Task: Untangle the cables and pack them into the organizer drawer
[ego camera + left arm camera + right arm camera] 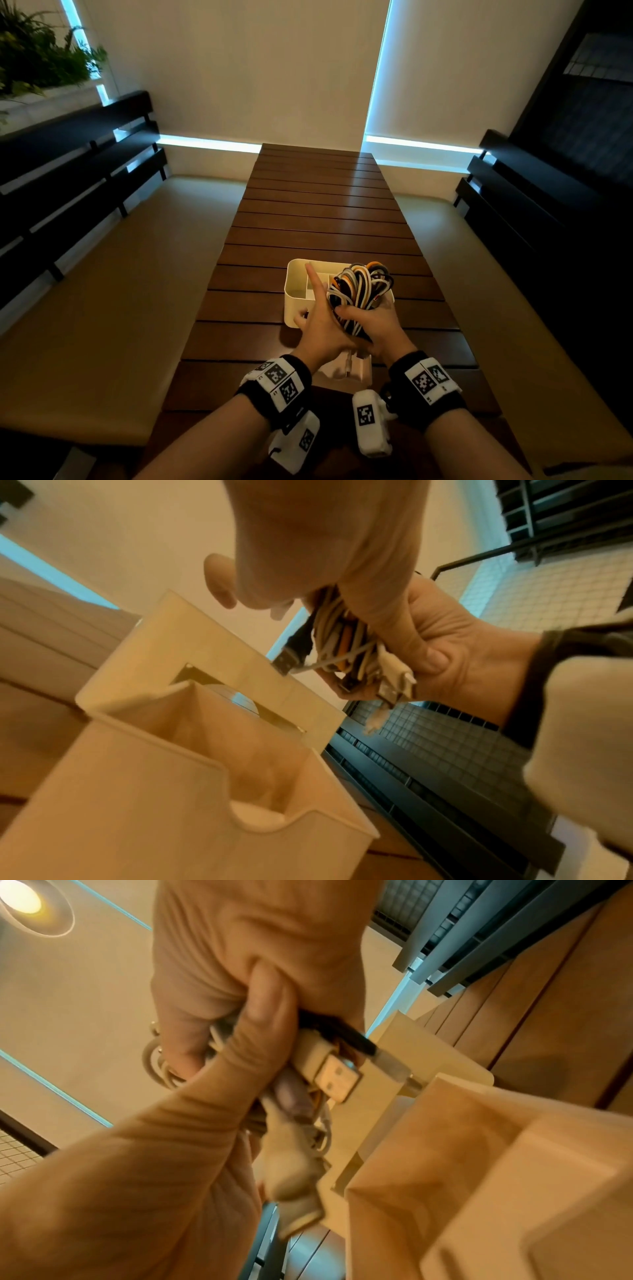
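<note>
A tangled cable bundle (359, 287) of white, black, grey and orange loops is held up over the white organizer tray (294, 277), which has several compartments. My right hand (373, 325) grips the bundle's lower end in a fist. My left hand (320, 322) holds the same end from the left, index finger pointing straight out over the tray. In the right wrist view a white USB plug (335, 1077) and a black plug (377, 1053) stick out below my right hand (257, 961). In the left wrist view the cable ends (342, 645) hang beside the organizer (212, 647).
A second white box piece (359, 371) with a notched front (171, 791) lies on the slatted wooden table (308, 222) just under my wrists. Cushioned benches run along the left (102, 291) and right (513, 291). A plant (34, 51) stands at the far left.
</note>
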`<state>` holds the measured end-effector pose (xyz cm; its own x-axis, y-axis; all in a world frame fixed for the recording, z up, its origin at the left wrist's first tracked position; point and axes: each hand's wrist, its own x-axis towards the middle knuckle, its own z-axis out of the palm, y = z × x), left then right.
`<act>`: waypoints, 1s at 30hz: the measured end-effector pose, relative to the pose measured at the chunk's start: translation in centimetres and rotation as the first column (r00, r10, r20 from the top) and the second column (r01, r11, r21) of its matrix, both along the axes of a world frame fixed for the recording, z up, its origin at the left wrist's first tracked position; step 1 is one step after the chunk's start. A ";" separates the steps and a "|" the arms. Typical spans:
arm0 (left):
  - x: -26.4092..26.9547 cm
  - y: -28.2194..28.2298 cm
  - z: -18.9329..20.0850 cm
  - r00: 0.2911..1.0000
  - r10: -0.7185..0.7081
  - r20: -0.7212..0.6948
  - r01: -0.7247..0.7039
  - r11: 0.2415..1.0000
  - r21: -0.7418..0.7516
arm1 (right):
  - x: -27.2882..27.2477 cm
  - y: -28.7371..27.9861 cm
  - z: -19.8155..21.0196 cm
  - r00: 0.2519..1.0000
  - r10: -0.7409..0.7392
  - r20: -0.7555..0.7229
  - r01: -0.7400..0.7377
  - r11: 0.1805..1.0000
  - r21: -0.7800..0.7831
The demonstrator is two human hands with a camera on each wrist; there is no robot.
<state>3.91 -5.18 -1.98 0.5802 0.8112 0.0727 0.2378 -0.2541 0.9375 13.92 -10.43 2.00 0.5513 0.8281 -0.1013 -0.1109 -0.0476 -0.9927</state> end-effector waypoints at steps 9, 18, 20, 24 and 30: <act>-2.8 1.4 -0.4 0.954 -0.116 -0.275 0.147 0.985 0.094 | -0.1 0.5 -1.3 0.892 0.018 0.452 0.057 0.987 -0.152; -5.5 0.4 -4.3 0.843 -0.116 -0.525 0.260 0.942 0.210 | -1.3 -0.8 -2.9 0.610 0.096 0.786 0.162 0.957 -0.242; -5.6 0.1 -4.4 0.803 -0.120 -0.583 0.299 0.928 0.220 | -1.2 -0.5 -4.0 0.461 0.161 0.873 0.157 0.953 -0.258; -5.7 0.1 -4.6 0.777 -0.136 -0.615 0.352 0.904 0.245 | -1.4 -0.4 -5.1 0.184 0.279 0.943 0.209 0.926 -0.315; -5.7 0.1 -4.7 0.763 -0.093 -0.640 0.363 0.880 0.305 | -2.1 0.0 -7.0 0.036 0.525 0.850 0.225 0.825 -0.519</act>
